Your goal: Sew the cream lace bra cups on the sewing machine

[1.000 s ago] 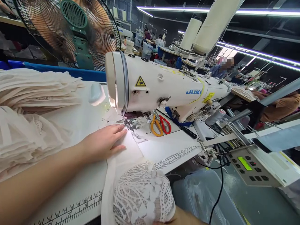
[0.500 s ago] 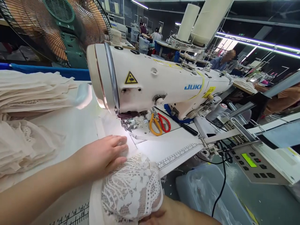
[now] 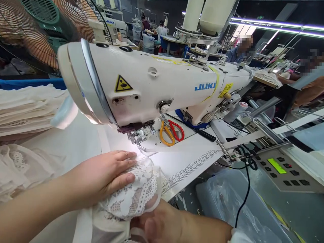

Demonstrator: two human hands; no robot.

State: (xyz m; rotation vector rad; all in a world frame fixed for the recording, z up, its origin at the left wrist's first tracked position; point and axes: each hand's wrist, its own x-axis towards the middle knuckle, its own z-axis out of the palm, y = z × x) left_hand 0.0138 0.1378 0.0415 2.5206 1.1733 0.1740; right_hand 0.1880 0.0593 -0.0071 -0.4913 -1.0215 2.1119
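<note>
My left hand lies flat with fingers stretched out on a white lace fabric piece, pressing it onto the sewing table just in front of the presser foot. My right hand comes in from the bottom edge, its fingers closed under and around the lower edge of the lace. The white JUKI sewing machine stands over the work, its lamp lighting the needle area. The needle itself is hidden by the machine head.
Orange- and red-handled scissors lie on the machine bed. Folded cream fabric is stacked at left, with more lace below it. A control panel sits at right, a clear plastic bin below the table edge. Fan behind; other workers far back.
The view moved closer to the machine. The lace piece was drawn back toward me and bunched up, my left hand sliding back with it, and my right hand rose into view gripping its lower edge.
</note>
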